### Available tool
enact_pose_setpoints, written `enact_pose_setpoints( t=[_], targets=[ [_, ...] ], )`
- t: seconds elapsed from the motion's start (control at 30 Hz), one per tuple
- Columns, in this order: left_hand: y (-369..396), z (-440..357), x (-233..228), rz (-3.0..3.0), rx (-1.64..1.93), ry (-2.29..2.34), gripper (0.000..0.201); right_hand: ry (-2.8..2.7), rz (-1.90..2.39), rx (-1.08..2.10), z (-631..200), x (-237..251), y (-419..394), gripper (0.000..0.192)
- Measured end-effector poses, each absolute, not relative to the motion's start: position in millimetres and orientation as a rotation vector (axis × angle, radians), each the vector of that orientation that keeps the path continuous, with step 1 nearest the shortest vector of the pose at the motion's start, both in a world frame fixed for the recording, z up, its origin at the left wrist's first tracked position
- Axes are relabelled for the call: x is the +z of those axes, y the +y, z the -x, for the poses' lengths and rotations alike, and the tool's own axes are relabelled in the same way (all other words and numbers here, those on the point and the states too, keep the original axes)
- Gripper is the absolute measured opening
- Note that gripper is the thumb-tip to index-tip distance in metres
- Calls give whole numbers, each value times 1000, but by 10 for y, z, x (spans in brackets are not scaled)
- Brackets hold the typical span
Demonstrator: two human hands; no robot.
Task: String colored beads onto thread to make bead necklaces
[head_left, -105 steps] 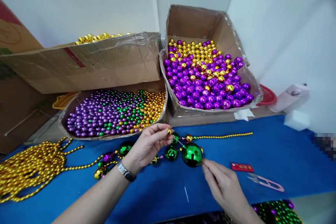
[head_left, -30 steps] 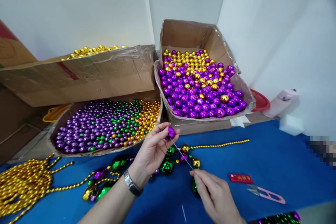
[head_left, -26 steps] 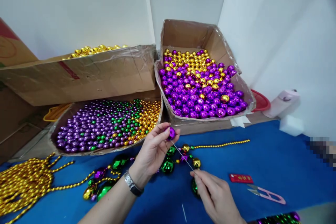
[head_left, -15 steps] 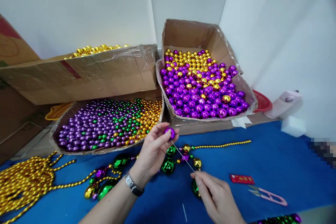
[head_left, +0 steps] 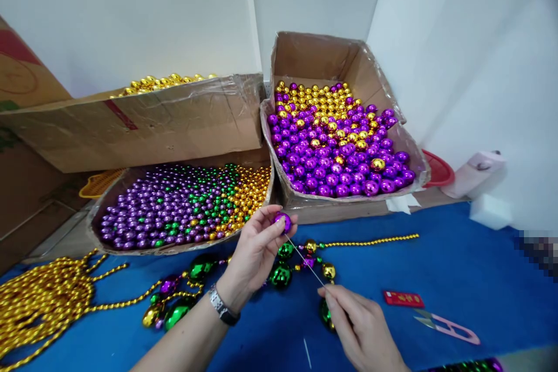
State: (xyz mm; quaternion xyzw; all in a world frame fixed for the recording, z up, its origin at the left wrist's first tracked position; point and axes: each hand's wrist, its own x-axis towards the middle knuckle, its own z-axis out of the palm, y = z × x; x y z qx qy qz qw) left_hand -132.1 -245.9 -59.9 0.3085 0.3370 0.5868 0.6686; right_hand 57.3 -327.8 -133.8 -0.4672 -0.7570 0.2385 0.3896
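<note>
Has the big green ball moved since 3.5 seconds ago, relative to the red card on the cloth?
Yes. The big green ball now sits lower, nearer the person, level with the red card, partly behind the right hand.

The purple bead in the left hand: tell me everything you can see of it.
The purple bead is a small, round, shiny ball with a metallic plastic look, much like those in the box behind it. The left hand pinches it between thumb and fingertips, just above the blue table. A thin needle runs slanting from the bead's lower side down to the right hand, which grips its other end. Whether the needle's tip is inside the bead's hole cannot be told.
</note>
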Motion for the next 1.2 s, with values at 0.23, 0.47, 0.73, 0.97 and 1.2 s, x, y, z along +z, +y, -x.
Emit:
enact_pose_setpoints(
  t=[0.23, 0.47, 0.73, 0.97, 1.2],
  targets=[
    [-2591, 1237, -693, -962, 1345, 906, 44, -1891, 1239, 651, -504, -1279, -3287, 23],
    [-2701, 1193, -795, -928, 1363, 890, 49, -1959, 1156, 474, -479, -1328, -3248, 21],
    [-2555, 1825, -516, -1600, 1101, 1159, 38, -2014, 1099, 303, -605, -1426, -3190, 20],
    [-1721, 2737, -638, -2234, 311, 1931, 6, -1939, 1162, 400, -595, -1481, -3219, 21],
    [-1480, 2770, -946, -2169, 165, 1977, 10, -1915, 1316, 495, -657, -1237, -3266, 20]
  ],
)
